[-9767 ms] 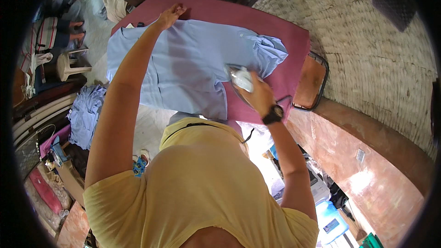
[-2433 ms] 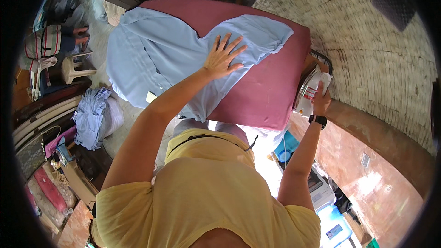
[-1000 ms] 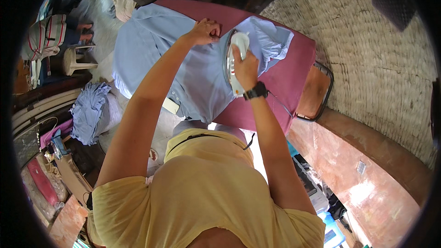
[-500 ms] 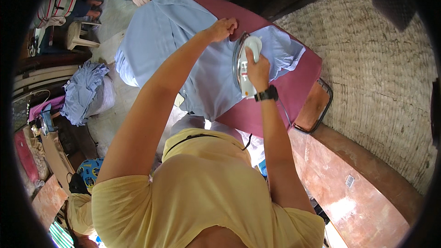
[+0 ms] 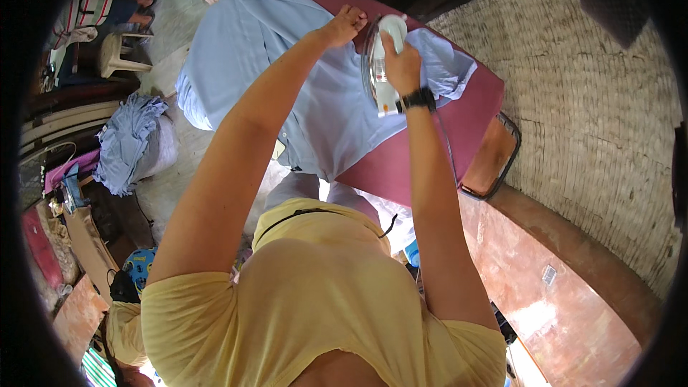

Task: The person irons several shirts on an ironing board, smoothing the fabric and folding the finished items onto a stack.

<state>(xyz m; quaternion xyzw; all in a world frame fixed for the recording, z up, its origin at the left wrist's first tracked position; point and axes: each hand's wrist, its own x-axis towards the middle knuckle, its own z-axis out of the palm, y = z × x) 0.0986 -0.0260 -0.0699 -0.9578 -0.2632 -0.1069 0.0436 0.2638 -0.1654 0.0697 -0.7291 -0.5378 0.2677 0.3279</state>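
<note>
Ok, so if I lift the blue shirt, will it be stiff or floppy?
Probably floppy: the shirt lies in soft folds and droops over the edge of the board. It's likely light, since the cloth looks thin. It may snag if pulled now, as the iron in your right hand appears to rest on it.

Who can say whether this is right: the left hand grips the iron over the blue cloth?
Only the side is wrong: the head view shows the right hand gripping the iron over the blue cloth.
</note>
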